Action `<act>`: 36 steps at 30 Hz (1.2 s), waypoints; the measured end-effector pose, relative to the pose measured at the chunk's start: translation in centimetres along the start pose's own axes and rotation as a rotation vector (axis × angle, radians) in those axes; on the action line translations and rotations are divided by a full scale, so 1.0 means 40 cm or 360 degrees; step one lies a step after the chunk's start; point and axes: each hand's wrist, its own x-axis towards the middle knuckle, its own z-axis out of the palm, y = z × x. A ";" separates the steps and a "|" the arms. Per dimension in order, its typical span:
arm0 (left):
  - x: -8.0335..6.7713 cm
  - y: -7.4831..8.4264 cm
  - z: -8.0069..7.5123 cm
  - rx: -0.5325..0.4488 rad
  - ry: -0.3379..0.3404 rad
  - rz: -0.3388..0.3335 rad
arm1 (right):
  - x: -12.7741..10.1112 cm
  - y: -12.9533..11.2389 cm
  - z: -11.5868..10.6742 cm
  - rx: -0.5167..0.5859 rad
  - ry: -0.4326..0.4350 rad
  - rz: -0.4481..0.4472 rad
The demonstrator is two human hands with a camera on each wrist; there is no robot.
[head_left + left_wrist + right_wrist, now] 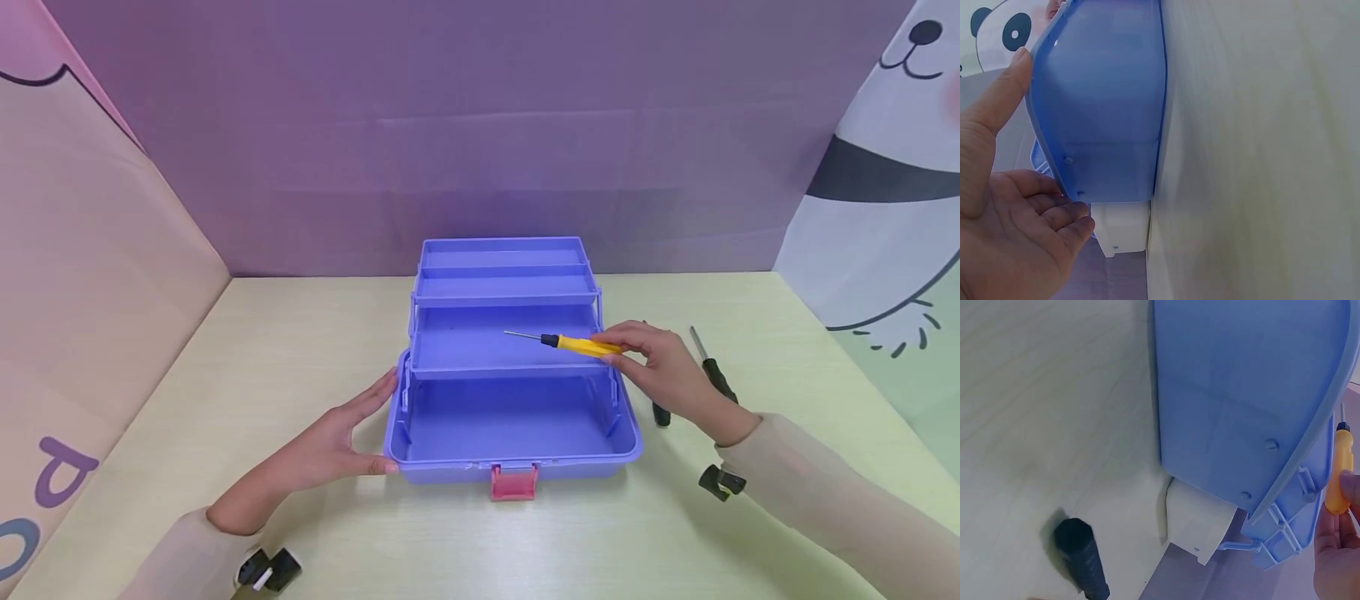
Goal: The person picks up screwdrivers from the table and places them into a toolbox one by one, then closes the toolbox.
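Observation:
A blue plastic toolbox [510, 467] stands open on the table, its tiered trays [480, 354] folded out toward the back. My left hand [341, 437] lies flat against the box's left wall [1107, 112], fingers straight and thumb at the front corner. My right hand [660, 367] pinches the handle of a yellow screwdriver [577, 344] and holds it level over the lower tray, its metal tip pointing left. In the right wrist view the yellow handle [1340, 469] shows beside the box's right wall [1235, 406].
Two black-handled screwdrivers lie on the table right of the box, one [716, 373] behind my right hand and one [661, 414] partly under it, its handle [1083, 559] seen from the wrist. A pink latch [514, 482] sits at the box front. Fabric walls enclose the table.

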 end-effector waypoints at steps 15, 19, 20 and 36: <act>0.001 0.008 -0.001 0.0008 0.0008 -0.0009 | 0.037 -0.004 0.017 0.0028 -0.0017 -0.0055; 0.001 0.008 -0.001 -0.0001 0.0003 -0.0014 | 0.046 -0.006 0.021 0.0006 -0.0097 -0.0035; 0.002 0.008 -0.001 0.0002 0.0002 -0.0014 | 0.047 -0.008 0.021 0.0001 -0.0118 -0.0031; 0.001 0.009 0.002 0.0006 0.0003 -0.0008 | 0.074 -0.037 0.041 0.0045 -0.0261 0.0004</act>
